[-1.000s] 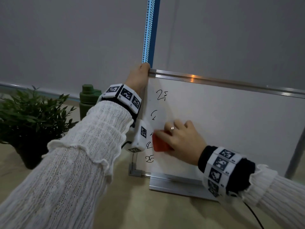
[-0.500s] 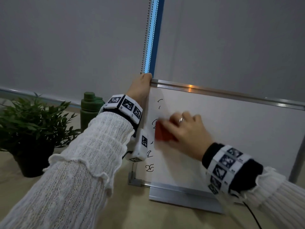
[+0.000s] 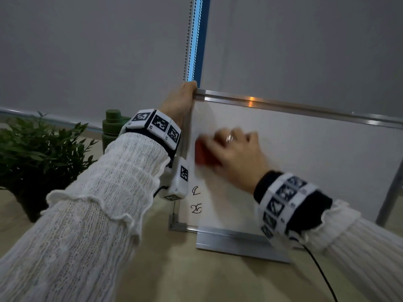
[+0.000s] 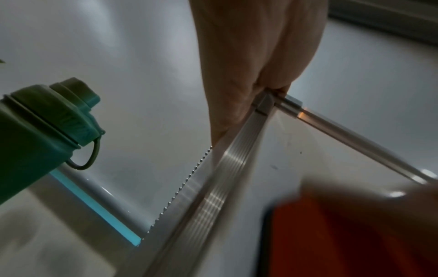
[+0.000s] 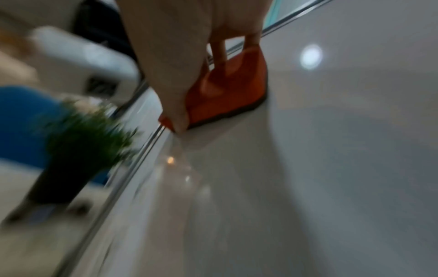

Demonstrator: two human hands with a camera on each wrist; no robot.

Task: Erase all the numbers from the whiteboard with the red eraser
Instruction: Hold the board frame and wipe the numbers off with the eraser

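1. Here, the upright white whiteboard with a silver metal frame [image 3: 305,153] stood on the beige tabletop [image 3: 174,269], its lower edge resting in a silver metal base rail [image 3: 235,243].
2. The left hand [image 3: 178,101] gripped the board's top left corner; in the left wrist view the fingers were curled round the corner joint of the frame.
3. The right hand [image 3: 235,153] held the red block eraser [image 3: 204,154] with its fingers curled over the top of the block, a ring showing on one finger. This hand was motion-blurred in the head view.
4. The red block eraser lay flat against the board face, near the left frame edge, in the upper half of the board. In the right wrist view its dark pad touched the white surface.
5. Two black handwritten marks [image 3: 196,200] were on the board's lower left part, below the eraser, one above the other. The surface above the eraser showed no clear writing.
6. A dark green bottle with a screw cap [image 3: 113,127] stood to the left of the board, beyond the left wrist.
7. A green leafy plant in a dark pot [image 3: 37,153] stood at the far left of the tabletop.
8. A beaded blind chain [image 3: 188,38] hung above the top left corner of the board, beside a blue vertical strip [image 3: 199,38].
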